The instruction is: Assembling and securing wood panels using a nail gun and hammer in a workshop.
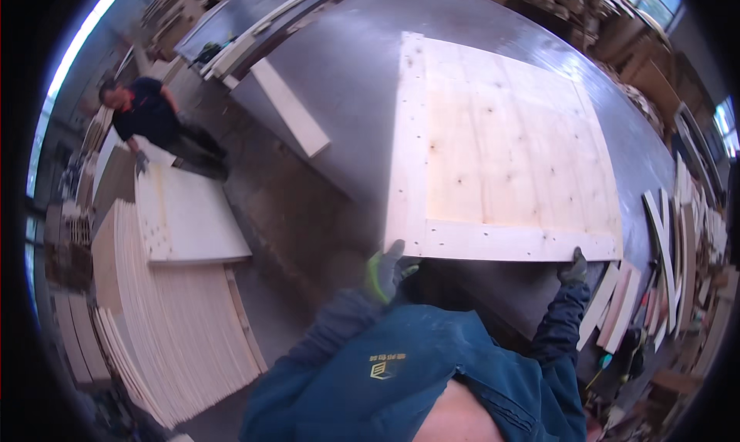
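A large pale plywood panel (pixel 509 141), framed with wooden strips and dotted with fastener heads, lies on the dark smooth worktable (pixel 347 64). Its near edge juts toward me over the table's side. At the near left corner my left hand (pixel 391 272), in a grey and bright green glove, grips the edge with the thumb on top. My right hand (pixel 573 268), gloved as well, holds the same edge close to the right corner, thumb up. The fingers of both hands are mostly hidden under the panel.
A wooden board (pixel 289 107) rests on the table's left part. To the left, a tall stack of plywood sheets (pixel 181 334) carries another panel (pixel 193 215), beside which a person (pixel 154 118) stands. Loose wooden strips (pixel 617 307) lie at right, near a green-handled screwdriver (pixel 604 363).
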The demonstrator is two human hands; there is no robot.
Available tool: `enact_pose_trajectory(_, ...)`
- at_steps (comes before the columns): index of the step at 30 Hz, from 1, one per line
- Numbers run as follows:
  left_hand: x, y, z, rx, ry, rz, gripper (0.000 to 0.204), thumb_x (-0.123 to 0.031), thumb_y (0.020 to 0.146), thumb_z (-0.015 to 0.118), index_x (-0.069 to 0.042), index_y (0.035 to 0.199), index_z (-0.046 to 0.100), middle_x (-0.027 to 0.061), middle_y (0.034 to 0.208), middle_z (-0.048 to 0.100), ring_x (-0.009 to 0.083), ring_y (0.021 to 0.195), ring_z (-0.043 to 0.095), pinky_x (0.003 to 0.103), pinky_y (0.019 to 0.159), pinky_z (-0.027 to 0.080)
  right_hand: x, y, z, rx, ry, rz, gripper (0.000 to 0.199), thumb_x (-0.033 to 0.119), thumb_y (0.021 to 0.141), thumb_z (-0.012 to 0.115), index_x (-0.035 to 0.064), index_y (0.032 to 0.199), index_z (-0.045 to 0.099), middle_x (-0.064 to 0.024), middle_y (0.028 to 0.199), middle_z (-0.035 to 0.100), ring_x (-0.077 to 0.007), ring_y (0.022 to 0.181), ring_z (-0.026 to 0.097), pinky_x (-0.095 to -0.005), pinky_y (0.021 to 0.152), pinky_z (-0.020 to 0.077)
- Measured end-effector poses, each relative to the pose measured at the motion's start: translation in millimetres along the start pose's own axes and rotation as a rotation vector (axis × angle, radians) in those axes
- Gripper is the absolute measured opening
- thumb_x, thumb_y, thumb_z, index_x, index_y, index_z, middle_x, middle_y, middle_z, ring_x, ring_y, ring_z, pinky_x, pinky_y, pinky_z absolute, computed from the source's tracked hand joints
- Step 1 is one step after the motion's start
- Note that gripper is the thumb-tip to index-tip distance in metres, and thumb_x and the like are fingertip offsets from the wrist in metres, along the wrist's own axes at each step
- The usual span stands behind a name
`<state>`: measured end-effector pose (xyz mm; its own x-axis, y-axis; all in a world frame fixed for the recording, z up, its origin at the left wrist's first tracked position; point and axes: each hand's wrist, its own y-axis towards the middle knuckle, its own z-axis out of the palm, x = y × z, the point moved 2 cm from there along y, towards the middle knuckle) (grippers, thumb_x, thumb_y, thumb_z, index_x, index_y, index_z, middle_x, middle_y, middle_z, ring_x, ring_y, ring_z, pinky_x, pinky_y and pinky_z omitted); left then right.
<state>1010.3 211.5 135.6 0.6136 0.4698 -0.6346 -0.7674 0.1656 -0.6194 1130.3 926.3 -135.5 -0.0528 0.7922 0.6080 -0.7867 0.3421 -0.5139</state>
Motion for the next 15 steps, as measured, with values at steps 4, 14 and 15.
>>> enact_pose_trajectory(4, -36, 78, -217, -0.256, 0.316, 0.225, 0.042, -0.045, 0.123, 0.082, -0.016, 0.153, 0.08, 0.0079, 0.138, 0.09, 0.0267, 0.121, 0.088, 0.05, 0.097, 0.076, -154, 56, 234, -0.067, -0.21, 0.091, 0.052, 0.047, 0.128, 0.072, 0.0028, 0.155, 0.077, -0.0139, 0.146, 0.085, -0.0301, 0.133, 0.081, -0.0494, 0.115, 0.0688)
enact_pose_trajectory(14, -197, 214, -309, -0.31, 0.193, 0.176, 0.048, -0.048, 0.124, 0.078, -0.004, 0.141, 0.084, 0.0111, 0.112, 0.087, 0.0213, 0.094, 0.082, 0.044, 0.079, 0.069, -303, -190, 329, -0.183, -0.094, 0.089, 0.054, 0.045, 0.125, 0.077, 0.0093, 0.165, 0.072, -0.0102, 0.155, 0.082, -0.0293, 0.138, 0.079, -0.0479, 0.107, 0.0694)
enact_pose_trajectory(15, -207, 262, -342, -0.279, 0.268, 0.202, 0.045, -0.049, 0.122, 0.082, -0.005, 0.118, 0.084, 0.0068, 0.101, 0.081, 0.0214, 0.088, 0.076, 0.044, 0.079, 0.069, -313, -211, 313, -0.187, -0.04, 0.12, 0.055, 0.047, 0.125, 0.078, 0.0103, 0.166, 0.072, -0.0102, 0.156, 0.082, -0.0302, 0.141, 0.079, -0.0494, 0.11, 0.0686)
